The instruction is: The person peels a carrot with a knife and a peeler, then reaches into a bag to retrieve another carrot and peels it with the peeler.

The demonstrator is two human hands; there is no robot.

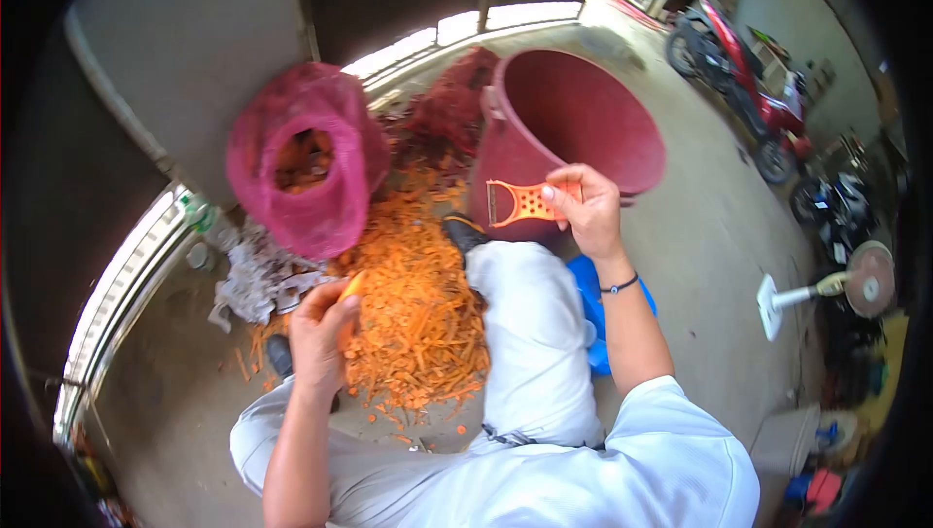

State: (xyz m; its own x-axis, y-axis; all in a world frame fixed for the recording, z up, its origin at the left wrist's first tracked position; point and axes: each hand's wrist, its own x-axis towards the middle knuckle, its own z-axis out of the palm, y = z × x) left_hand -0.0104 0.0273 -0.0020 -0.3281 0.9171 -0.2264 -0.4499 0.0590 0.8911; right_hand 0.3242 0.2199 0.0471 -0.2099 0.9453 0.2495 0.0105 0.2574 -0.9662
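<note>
My right hand (587,205) is closed on the handle end of an orange peeler (525,202), whose blade end points left, in front of a large red tub (583,120). Lower and to the left, my left hand (323,326) is closed around a carrot (354,287), with only its orange tip showing above the fingers. Between my legs a heap of orange peelings (418,334) covers the floor. Just beyond my left hand stands a pink mesh sack (340,188), open at the top, with peelings inside.
Grey-white crumpled material (258,275) lies left of the heap. A blue object (595,324) is beside my right leg. Dark red netting (457,100) lies behind the sack. Further right are a red motorbike (743,71) and a fan (868,280).
</note>
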